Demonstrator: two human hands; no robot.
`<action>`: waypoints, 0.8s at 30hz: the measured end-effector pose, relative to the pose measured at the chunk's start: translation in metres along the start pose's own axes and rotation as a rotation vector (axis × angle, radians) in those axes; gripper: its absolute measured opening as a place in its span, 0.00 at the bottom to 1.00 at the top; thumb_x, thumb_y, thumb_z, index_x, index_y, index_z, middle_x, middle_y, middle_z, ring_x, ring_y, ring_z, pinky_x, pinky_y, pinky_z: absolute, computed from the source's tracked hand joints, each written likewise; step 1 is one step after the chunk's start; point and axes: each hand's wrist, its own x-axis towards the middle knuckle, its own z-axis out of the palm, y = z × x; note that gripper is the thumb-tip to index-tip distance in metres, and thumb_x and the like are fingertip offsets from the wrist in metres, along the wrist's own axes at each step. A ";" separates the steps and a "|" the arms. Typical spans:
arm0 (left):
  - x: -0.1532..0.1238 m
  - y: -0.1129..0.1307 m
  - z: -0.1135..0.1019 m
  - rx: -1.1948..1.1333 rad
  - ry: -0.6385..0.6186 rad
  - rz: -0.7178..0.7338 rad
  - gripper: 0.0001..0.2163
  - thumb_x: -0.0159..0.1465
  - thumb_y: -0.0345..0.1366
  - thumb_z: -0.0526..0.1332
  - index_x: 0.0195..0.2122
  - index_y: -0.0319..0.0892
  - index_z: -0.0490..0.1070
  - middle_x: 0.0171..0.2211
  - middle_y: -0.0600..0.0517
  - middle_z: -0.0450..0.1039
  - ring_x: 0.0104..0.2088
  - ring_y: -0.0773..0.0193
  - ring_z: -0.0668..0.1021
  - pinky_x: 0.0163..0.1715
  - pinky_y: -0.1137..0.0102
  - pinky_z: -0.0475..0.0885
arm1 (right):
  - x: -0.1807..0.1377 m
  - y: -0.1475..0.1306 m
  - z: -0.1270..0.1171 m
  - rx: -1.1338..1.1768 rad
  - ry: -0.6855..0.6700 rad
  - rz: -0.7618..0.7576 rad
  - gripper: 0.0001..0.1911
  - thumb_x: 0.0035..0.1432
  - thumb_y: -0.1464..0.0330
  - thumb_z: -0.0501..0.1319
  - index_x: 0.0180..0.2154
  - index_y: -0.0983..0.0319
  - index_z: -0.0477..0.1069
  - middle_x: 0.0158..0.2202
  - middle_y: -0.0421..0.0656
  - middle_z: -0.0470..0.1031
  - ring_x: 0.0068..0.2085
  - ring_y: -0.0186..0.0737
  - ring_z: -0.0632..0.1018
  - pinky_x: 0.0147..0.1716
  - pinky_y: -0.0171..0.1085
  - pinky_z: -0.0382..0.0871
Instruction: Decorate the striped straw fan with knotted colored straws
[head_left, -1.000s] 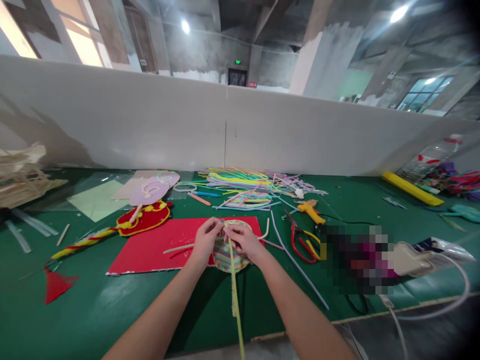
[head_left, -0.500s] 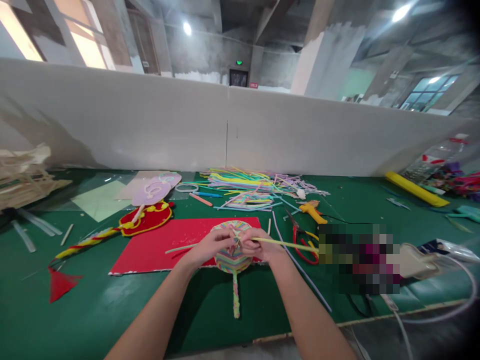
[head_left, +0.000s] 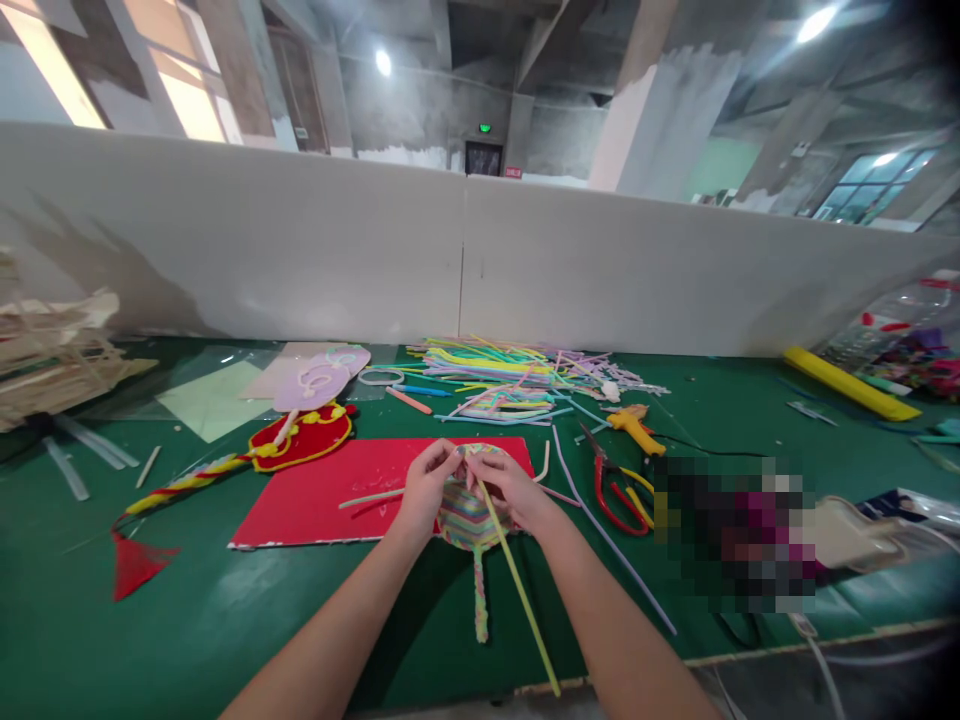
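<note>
A round fan made of striped pastel pipe cleaners (head_left: 472, 522), with a wrapped handle pointing toward me, lies between my hands over the edge of a red board (head_left: 315, 500). My left hand (head_left: 427, 485) is closed in a pinch at the fan's upper rim. Beside it, my right hand (head_left: 508, 485) pinches a yellow pipe cleaner (head_left: 517, 580), whose long end slants down past the fan's handle. The fingertips of both hands meet near the rim, and the exact spot they grip is partly hidden.
Loose pipe cleaners (head_left: 502, 375) lie in a pile at the back. To the right are red-handled pliers (head_left: 619, 495) and an orange glue gun (head_left: 634, 428). A finished red fan with a tassel (head_left: 300, 445) lies left. A yellow roll (head_left: 851, 383) sits far right.
The yellow pipe cleaner has swung from pointing right to hanging down toward me. Both hands have shifted up to the fan's upper rim, and the view has turned slightly left.
</note>
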 end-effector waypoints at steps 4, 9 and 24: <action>0.000 0.001 0.002 0.007 0.016 0.004 0.13 0.53 0.43 0.60 0.20 0.39 0.62 0.17 0.56 0.64 0.22 0.69 0.67 0.26 0.74 0.61 | 0.002 0.001 -0.002 -0.033 0.046 -0.028 0.16 0.53 0.60 0.57 0.20 0.64 0.67 0.13 0.35 0.61 0.13 0.23 0.54 0.13 0.31 0.40; 0.002 0.006 -0.002 -0.109 -0.208 -0.153 0.17 0.54 0.50 0.55 0.23 0.38 0.66 0.20 0.53 0.67 0.23 0.66 0.69 0.28 0.71 0.64 | -0.002 -0.003 -0.012 0.121 0.004 -0.009 0.17 0.50 0.65 0.59 0.15 0.65 0.65 0.11 0.36 0.58 0.15 0.26 0.58 0.15 0.31 0.44; 0.000 0.022 -0.015 0.184 -0.495 -0.060 0.11 0.57 0.41 0.56 0.25 0.38 0.67 0.25 0.54 0.64 0.28 0.68 0.67 0.30 0.75 0.62 | -0.007 -0.009 -0.017 0.222 -0.204 0.076 0.21 0.53 0.66 0.54 0.12 0.64 0.59 0.08 0.34 0.48 0.12 0.24 0.49 0.13 0.31 0.38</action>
